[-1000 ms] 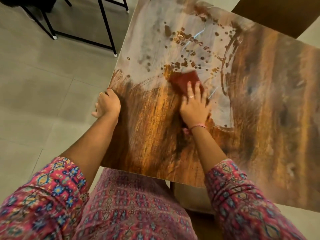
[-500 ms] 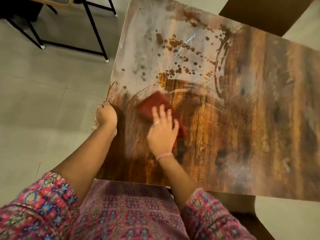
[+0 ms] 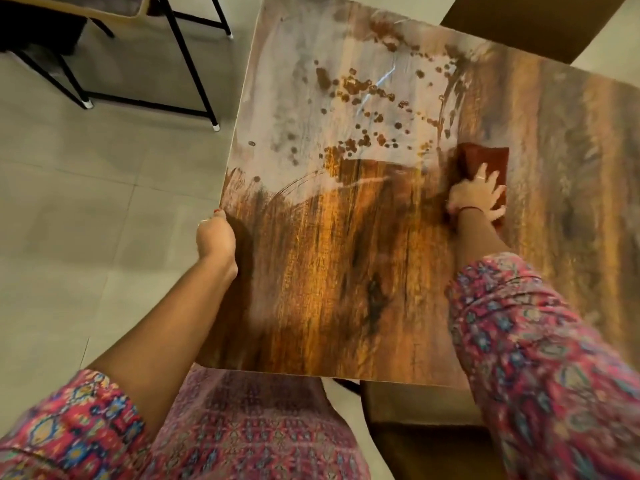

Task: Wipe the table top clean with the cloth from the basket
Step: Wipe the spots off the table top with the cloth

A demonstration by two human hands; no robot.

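A wooden table top fills the middle of the view. A pale dusty film with dark brown spots covers its far left part; the near part shows bare wood grain. A dark red cloth lies folded on the table at the right of the spots. My right hand presses flat on the cloth with spread fingers. My left hand grips the table's left edge, fingers curled over it. No basket is in view.
A black metal chair frame stands on the tiled floor at the upper left. A brown chair seat sits under the table's near edge. Another brown surface shows beyond the far right corner.
My right hand has swept the cloth from the near left across to the right, leaving a wiped band of bare wood below the spots. The left hand stays on the edge.
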